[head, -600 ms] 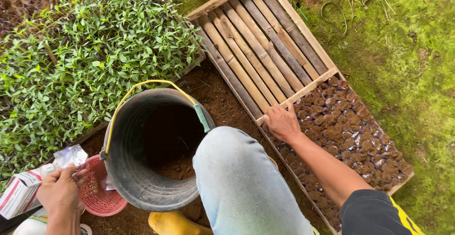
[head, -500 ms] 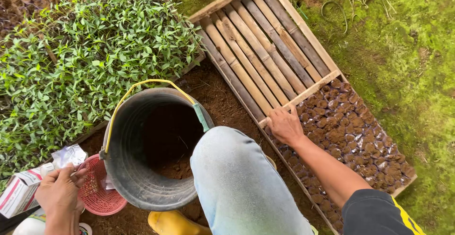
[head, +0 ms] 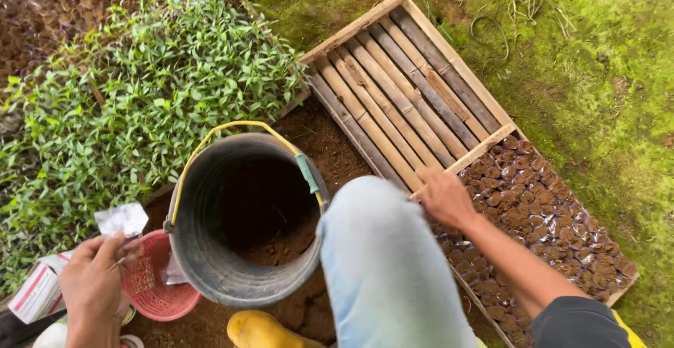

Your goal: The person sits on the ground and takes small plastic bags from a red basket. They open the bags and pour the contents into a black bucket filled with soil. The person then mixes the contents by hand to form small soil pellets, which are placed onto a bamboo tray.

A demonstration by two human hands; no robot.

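Note:
My left hand [head: 95,288] is at the lower left, pinching a small clear plastic packet [head: 123,218] above a red plastic basket [head: 158,292]. My right hand [head: 444,197] reaches past my knee in light jeans [head: 386,264]. Its bent fingers lie on the near end of a wooden crossbar [head: 470,155] in a long wooden tray [head: 351,29]. Whether they grip the bar is unclear. Beyond the bar the tray shows bare bamboo slats [head: 407,95]. On my side of the bar it holds several small soil-filled bags [head: 547,208].
A grey metal bucket [head: 210,264] with a yellow handle and some soil inside stands between my hands. A dense bed of green seedlings [head: 126,109] fills the left. A white and red box [head: 35,293] lies at the lower left, and a yellow boot [head: 263,330] is below the bucket. Mossy ground [head: 604,74] lies to the right.
The view has shifted slightly. My right hand stays at the crossbar's near end and my left hand still holds the packet in the same spot.

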